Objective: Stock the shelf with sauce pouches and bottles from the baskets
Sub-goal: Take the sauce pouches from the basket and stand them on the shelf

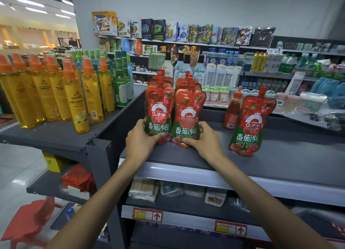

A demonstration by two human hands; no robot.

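Two rows of red tomato sauce pouches stand upright on the grey top shelf (291,155). My left hand (142,139) grips the foot of the front pouch of the left row (158,110). My right hand (202,138) grips the foot of the front pouch of the right row (188,116). More pouches stand behind each of these two. A single pouch (250,125) stands apart to the right, and a small red sauce bottle (233,110) stands just behind it. No basket is in view.
Several yellow and green spray bottles (61,92) fill the adjoining shelf at left. Packets (143,189) lie on the shelf below. A red plastic stool (29,222) stands on the floor at lower left. Shelves of boxes and bottles (220,71) stand behind.
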